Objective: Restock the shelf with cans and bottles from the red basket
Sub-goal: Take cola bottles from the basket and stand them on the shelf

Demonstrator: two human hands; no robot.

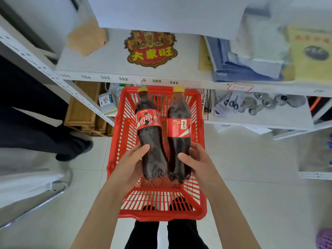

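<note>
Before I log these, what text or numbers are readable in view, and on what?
"395", "394", "393", "392", "388", "386": front edge of the shelf.
"大家旺": red and gold emblem on the shelf.
Labels on the left bottle and right bottle: too blurred to read.
Red-bordered tag on the shelf edge: handwriting unreadable.
Yellow packet: blurred.

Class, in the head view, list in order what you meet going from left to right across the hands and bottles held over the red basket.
left hand → left-hand bottle, which it grips → right-hand bottle → right hand, which grips that one. The red basket spans beneath all four.
</note>
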